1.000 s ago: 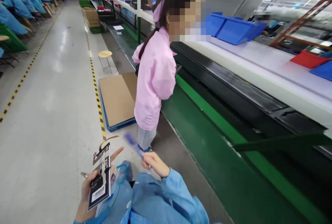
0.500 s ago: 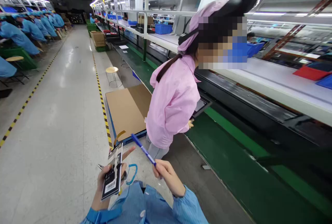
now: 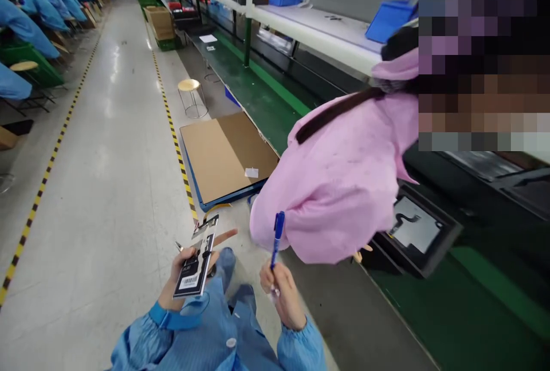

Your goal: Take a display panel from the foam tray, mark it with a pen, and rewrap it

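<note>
My left hand (image 3: pixel 176 279) is closed around a flat black-and-white panel (image 3: pixel 192 273) with a barcode label at its lower end, its index finger stretched out past the edge. An amber strip (image 3: pixel 218 206) curves away beyond the panel's far end. A thin metal tip (image 3: pixel 178 246) pokes out beside the thumb; what it belongs to is hidden. In my right hand (image 3: pixel 281 291) a blue marker pen (image 3: pixel 278 232) is gripped near its lower end, tilted nearly upright. A blue band sits at my left wrist. The two hands are apart.
Close on my right, a person in a pink smock (image 3: pixel 335 188) leans over the green bench (image 3: pixel 481 308), beside a black tray (image 3: pixel 442 251). Cardboard on a blue pallet (image 3: pixel 215 159) lies ahead. Beyond are a stool (image 3: pixel 189 86) and a taped aisle (image 3: pixel 116 159); people in blue sit left.
The view has tipped down and closer to the person in pink, who now appears larger and further right. The marker has swung from a leftward slant to nearly upright. Both hands keep their hold.
</note>
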{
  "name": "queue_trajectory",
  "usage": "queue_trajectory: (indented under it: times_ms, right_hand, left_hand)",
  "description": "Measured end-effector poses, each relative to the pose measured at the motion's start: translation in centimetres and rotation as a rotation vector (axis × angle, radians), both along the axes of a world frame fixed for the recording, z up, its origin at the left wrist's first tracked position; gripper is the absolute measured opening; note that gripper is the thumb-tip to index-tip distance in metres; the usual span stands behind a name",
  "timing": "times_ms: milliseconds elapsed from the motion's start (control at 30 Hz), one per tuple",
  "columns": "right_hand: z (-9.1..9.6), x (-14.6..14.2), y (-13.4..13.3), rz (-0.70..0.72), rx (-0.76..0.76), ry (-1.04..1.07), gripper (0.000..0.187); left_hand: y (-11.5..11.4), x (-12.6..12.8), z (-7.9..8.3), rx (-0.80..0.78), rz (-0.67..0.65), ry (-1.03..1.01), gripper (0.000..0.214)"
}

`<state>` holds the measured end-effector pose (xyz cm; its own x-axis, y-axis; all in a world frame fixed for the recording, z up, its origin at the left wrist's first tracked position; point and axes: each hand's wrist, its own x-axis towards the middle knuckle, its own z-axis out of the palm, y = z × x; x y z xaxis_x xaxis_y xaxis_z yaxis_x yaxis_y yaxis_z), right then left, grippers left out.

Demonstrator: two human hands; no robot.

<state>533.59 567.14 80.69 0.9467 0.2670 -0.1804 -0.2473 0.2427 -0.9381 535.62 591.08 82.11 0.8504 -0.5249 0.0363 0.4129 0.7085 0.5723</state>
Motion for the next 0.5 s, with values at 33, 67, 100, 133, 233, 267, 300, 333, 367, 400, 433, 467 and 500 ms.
queue_trajectory:
  times_ms: [33,67,100,133,233,267,300,333,367,400,433,467,500]
  right_hand:
    - [0.0,0.3,0.2,-0.001,-0.024,-0.005,0.069]
    - [0.1,0.7,0.6,0.001,-0.040,-0.017,0.069]
    - [0.3,1.3,0.9,-0.001,-0.039,-0.029,0.069]
    - [0.5,1.9,1.4,0.003,-0.026,-0.037,0.070]
    - [1.6,4.7,3.9,0.038,-0.089,-0.085,0.068]
    - [2.0,5.8,5.2,0.055,-0.110,-0.108,0.066]
    - [2.3,7.1,6.6,0.074,-0.087,-0.128,0.066]
    - [2.6,8.4,8.3,0.108,-0.043,-0.141,0.067]
    - [2.8,9.9,10.2,0.144,-0.013,-0.153,0.068]
    - [3.0,11.5,12.2,0.185,-0.022,-0.165,0.068]
    - [3.1,13.2,14.3,0.222,-0.054,-0.177,0.067]
    - [3.3,15.0,16.6,0.253,-0.078,-0.181,0.066]
    - [3.4,16.8,18.8,0.280,-0.068,-0.173,0.067]
  left_hand:
    - [0.1,0.5,0.1,0.014,-0.007,0.012,0.036]
    - [0.4,1.0,0.2,0.022,-0.017,0.019,0.036]
    - [0.8,1.6,0.2,0.017,-0.019,0.024,0.037]
    - [1.3,2.2,0.3,0.001,-0.012,0.026,0.036]
    - [4.2,4.2,0.7,-0.038,0.000,-0.005,0.035]
    - [5.6,5.0,0.9,-0.044,0.006,-0.013,0.035]
    - [7.3,5.8,1.2,-0.047,0.014,-0.019,0.035]
    - [9.1,6.7,1.6,-0.054,0.025,-0.026,0.036]
    - [11.2,7.6,2.0,-0.069,0.044,-0.039,0.036]
    - [13.3,8.6,2.5,-0.090,0.071,-0.060,0.035]
    - [15.5,9.5,3.0,-0.105,0.101,-0.092,0.033]
    - [17.7,10.4,3.6,-0.110,0.135,-0.119,0.032]
    - [20.0,11.3,4.0,-0.109,0.167,-0.138,0.032]
